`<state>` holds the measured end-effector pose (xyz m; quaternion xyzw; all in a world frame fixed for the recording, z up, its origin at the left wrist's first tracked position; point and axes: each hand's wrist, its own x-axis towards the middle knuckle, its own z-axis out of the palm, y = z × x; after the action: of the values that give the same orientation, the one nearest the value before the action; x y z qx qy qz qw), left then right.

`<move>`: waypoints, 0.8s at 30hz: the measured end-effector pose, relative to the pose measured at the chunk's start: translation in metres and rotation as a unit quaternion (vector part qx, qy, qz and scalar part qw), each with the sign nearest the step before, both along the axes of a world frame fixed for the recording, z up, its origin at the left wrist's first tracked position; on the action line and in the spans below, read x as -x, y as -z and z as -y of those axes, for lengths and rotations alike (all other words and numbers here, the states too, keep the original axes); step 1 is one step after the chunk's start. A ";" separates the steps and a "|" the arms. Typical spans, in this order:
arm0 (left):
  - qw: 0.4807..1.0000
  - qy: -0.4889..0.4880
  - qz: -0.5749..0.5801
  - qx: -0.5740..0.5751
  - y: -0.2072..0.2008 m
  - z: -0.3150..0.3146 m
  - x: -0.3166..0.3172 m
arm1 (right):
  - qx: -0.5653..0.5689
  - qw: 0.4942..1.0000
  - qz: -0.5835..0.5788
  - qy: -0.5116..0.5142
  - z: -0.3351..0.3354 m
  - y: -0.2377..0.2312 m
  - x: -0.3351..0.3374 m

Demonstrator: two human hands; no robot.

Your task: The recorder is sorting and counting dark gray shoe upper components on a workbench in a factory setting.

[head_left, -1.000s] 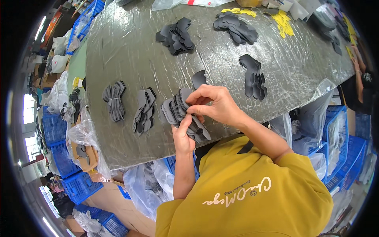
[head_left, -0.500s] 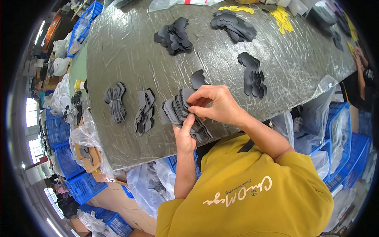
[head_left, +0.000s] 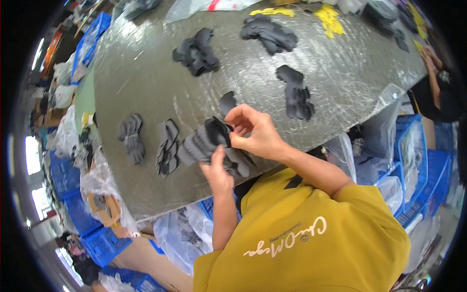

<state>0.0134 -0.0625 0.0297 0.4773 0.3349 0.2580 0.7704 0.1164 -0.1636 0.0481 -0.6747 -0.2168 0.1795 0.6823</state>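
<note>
A fanned stack of flat grey and black cut pieces (head_left: 200,142), wavy-edged, lies at the near side of the table before me. My left hand (head_left: 219,176) grips its near side, the thumb on top and the other fingers hidden. At the stack's right edge my right hand (head_left: 258,132) is closed, thumb and fingertips pinching the edge of a dark piece, a little blurred by motion. Just beyond those fingers lies a single dark piece (head_left: 227,102). To the left are a loose grey bunch (head_left: 168,148) and a bunch tied round its middle (head_left: 131,138).
More dark piles lie farther off: one pile (head_left: 197,52) at centre, another (head_left: 270,34) beyond it, a third (head_left: 295,92) to the right. Yellow pieces (head_left: 330,22) lie at the back. Blue crates (head_left: 411,160) flank the film-covered table (head_left: 146,190). Another person's arm (head_left: 433,73) shows at far right.
My left thumb has shifted left and downward over the stack, whose pieces now fan out more widely. My right hand stays pinched at its edge. The whole view has shifted slightly.
</note>
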 end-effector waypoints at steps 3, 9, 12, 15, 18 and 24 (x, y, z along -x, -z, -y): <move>0.983 0.068 0.068 0.160 -0.002 -0.019 0.005 | -0.118 0.982 -0.143 0.045 0.011 0.005 -0.009; 0.977 0.103 0.092 0.161 -0.008 -0.019 0.001 | 0.006 0.980 -0.032 0.194 0.092 0.025 -0.097; 0.975 0.134 0.091 0.153 -0.007 -0.012 -0.004 | 0.306 0.834 0.387 0.249 0.112 0.042 -0.104; 0.978 0.136 0.089 0.131 -0.006 -0.005 -0.003 | 0.157 0.947 0.227 0.164 0.069 0.012 -0.061; 0.984 0.149 0.061 0.081 -0.005 -0.001 0.000 | -0.008 0.997 -0.059 -0.053 0.028 0.004 -0.022; 0.992 0.080 0.064 0.079 -0.004 -0.004 0.004 | -0.093 0.979 -0.165 -0.078 0.007 0.017 -0.008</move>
<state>0.0099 -0.0580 0.0337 0.4222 0.2649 0.1986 0.8439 0.1242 -0.1706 0.0314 -0.5506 -0.1684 0.3203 0.7523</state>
